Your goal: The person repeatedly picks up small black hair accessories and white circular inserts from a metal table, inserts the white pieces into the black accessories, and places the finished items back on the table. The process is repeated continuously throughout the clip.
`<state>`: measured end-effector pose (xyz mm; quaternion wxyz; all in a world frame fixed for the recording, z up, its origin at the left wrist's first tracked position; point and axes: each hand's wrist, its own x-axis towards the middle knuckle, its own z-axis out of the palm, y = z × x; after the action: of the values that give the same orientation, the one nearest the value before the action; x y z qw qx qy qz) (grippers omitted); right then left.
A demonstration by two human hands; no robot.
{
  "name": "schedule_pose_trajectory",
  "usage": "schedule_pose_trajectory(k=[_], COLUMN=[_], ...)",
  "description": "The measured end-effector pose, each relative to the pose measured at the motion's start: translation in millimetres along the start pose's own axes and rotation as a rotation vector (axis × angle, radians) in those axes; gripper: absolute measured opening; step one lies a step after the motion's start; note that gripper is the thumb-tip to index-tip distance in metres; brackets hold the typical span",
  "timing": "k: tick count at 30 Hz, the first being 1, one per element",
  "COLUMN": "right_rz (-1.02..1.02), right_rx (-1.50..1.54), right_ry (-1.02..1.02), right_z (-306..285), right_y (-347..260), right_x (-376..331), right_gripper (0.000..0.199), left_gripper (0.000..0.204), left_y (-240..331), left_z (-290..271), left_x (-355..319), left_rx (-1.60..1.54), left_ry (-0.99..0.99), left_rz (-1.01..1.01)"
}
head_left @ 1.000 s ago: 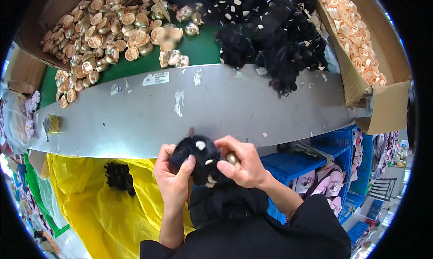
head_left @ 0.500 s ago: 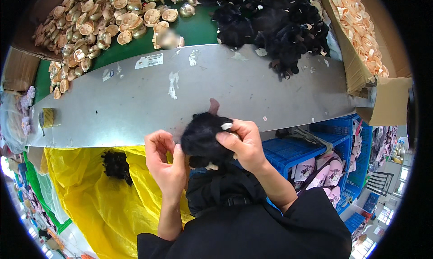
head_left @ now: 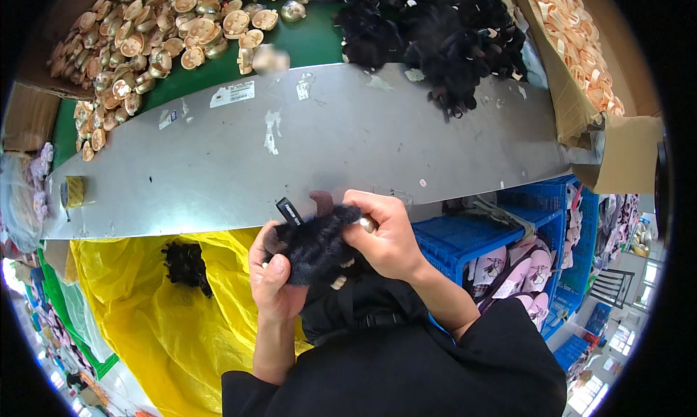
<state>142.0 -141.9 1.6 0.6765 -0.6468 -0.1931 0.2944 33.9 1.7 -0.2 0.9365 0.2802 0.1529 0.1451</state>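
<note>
Holding one black furry piece [head_left: 314,244] between both hands, just below the near edge of the grey worktop [head_left: 348,148], at picture centre.

Left hand [head_left: 274,279]: at 7 o'clock from the piece, cupped under it, thumb pressed against the fur; grasping it.

Right hand [head_left: 385,235]: at 3 o'clock from the piece, fingers curled over its top edge, pinching the fur; a small pale part shows at the fingertips, too small to tell what it is.

Black furry piece: dark fluffy body, a short black tag [head_left: 289,211] sticking up at 11 o'clock, a brown stub [head_left: 321,201] at 12 o'clock, small pale bits on its underside.

Grey worktop: long curved metal-coloured surface with paper labels and smears, spanning the picture from 9 to 3 o'clock.

Heap of tan shell-shaped parts [head_left: 145,39]: on green surface, 11 o'clock.

Heap of black furry pieces [head_left: 435,32]: far edge of worktop, 1 o'clock.

Cardboard box [head_left: 588,90]: 2 o'clock, filled with pale round parts.

Yellow plastic bag [head_left: 145,308]: 8 o'clock, under the worktop, one black furry item [head_left: 187,264] lying in it.

Blue crates [head_left: 508,250]: 4 o'clock, pink soft goods inside.
</note>
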Motion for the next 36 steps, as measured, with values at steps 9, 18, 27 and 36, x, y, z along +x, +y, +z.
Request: schedule_pose_trajectory(k=[9,18,27,36], right_rz=[0.038,0.035,0.059,0.041], right_rx=[0.276,0.110,0.171,0.129], right_ry=[0.023,0.018,-0.054,-0.046], right_z=[11.2,13.8,5.2,5.2], right_y=[-1.1,-7.6,-11.8,-11.9], right_x=[-0.6,-2.2,-1.4,-0.3], right_gripper=[0.014,0.017,0.015,0.015], left_gripper=[0.075,0.036,0.049,0.047], left_y=[-2.8,1.9,-8.9,-0.7], left_z=[-6.2,33.2,1.6,1.0], left_x=[-8.4,5.7,-1.8,1.0], left_rx=[0.032,0.315,0.092,0.028], left_ry=[0.011,0.239,0.135,0.125], left_rz=[-0.067,-0.071,-0.058,-0.159])
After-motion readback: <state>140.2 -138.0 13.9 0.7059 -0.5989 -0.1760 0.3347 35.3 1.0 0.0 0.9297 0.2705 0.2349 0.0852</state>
